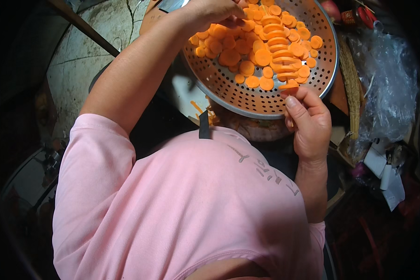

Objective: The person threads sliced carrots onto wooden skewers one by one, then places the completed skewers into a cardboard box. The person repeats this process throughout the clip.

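Note:
A large perforated metal colander [227, 96] holds many round orange carrot slices [230, 56]. Running down through it is a row of carrot slices [278, 41], spaced one behind another as if strung together; whatever joins them is mostly hidden. My right hand [309, 115] pinches the near end of this row between thumb and fingers, just over the colander's near rim. At the far left side of the colander, my left hand [219, 14] has its fingertips down at the loose slices. Whether those fingers grip a slice is hard to see.
A crumpled clear plastic bag [388, 84] lies to the right beside a rough wooden strip [350, 87]. Red-handled scissors [365, 17] are at upper right. Orange peelings [210, 113] lie below the colander. A wooden pole [87, 29] slants over the tiled floor [78, 66].

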The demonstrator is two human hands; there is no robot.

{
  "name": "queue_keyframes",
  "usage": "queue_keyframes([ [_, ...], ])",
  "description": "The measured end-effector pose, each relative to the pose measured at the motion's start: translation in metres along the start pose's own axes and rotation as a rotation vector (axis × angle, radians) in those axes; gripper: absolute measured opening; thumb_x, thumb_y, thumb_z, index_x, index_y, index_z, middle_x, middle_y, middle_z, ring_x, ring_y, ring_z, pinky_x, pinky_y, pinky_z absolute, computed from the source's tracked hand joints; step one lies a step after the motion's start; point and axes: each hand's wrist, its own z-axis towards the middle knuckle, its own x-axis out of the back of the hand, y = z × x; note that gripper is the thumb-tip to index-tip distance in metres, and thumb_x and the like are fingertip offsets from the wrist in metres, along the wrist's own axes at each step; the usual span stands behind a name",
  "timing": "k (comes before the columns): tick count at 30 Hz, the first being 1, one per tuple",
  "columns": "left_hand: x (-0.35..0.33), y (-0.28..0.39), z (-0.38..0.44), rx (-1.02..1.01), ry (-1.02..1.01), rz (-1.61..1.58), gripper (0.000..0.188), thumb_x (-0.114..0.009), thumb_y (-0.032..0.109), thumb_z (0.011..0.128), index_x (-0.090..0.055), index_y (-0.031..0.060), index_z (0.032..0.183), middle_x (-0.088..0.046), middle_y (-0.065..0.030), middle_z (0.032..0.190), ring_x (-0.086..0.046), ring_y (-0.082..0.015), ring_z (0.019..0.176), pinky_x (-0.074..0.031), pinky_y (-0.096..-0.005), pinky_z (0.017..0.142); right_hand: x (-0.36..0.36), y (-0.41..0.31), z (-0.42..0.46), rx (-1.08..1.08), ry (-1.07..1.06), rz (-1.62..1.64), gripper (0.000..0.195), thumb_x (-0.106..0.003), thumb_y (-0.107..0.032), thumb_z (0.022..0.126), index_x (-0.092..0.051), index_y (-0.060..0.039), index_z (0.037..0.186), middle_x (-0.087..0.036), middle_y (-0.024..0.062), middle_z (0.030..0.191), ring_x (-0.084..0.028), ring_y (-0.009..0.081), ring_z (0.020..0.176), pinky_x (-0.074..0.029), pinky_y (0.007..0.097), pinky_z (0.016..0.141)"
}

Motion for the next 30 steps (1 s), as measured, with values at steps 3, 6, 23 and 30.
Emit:
queue_keyframes([
  [3,-0.002,-0.007,0.010,-0.024,-0.071,-0.485,0.013,-0.064,0.004,0.079,-0.061,0.0035,0.092,-0.062,-0.0075,0.081,-0.064,-0.0222,0.074,-0.054,-0.0347,0.067,0.001,0.002,0.001,-0.027,0.001,-0.064,0.009,-0.060,-0.008,0.091,-0.062,0.0003,0.095,-0.049,-0.0059,0.070,-0.040,0.0004,0.059,-0.032,0.0159,0.052],
  [6,-0.003,-0.005,0.008,-0.058,-0.109,-0.613,0.011,-0.062,0.004,0.082,-0.060,0.0031,0.093,-0.061,-0.0078,0.084,-0.062,-0.0213,0.075,-0.054,-0.0340,0.071,-0.002,0.000,0.001,-0.045,-0.004,-0.075,0.008,-0.061,-0.008,0.091,-0.062,-0.0002,0.093,-0.049,-0.0063,0.069,-0.040,0.0007,0.058,-0.033,0.0163,0.052],
  [23,-0.010,0.003,-0.003,-0.237,-0.014,-0.614,0.005,-0.061,0.009,0.086,-0.058,0.0053,0.087,-0.059,-0.0064,0.079,-0.062,-0.0179,0.071,-0.054,-0.0309,0.067,-0.002,0.001,0.001,-0.013,-0.041,-0.109,0.011,-0.060,-0.009,0.091,-0.063,0.0008,0.096,-0.051,-0.0059,0.069,-0.041,0.0003,0.059,-0.033,0.0159,0.052],
  [30,-0.011,0.014,-0.017,-0.216,-0.096,-0.572,0.009,-0.062,0.013,0.088,-0.057,0.0065,0.085,-0.059,-0.0042,0.080,-0.060,-0.0145,0.071,-0.052,-0.0272,0.066,0.000,0.006,0.001,0.008,-0.037,-0.032,0.011,-0.059,-0.008,0.092,-0.063,0.0011,0.097,-0.051,-0.0050,0.069,-0.041,0.0007,0.057,-0.033,0.0156,0.051],
])
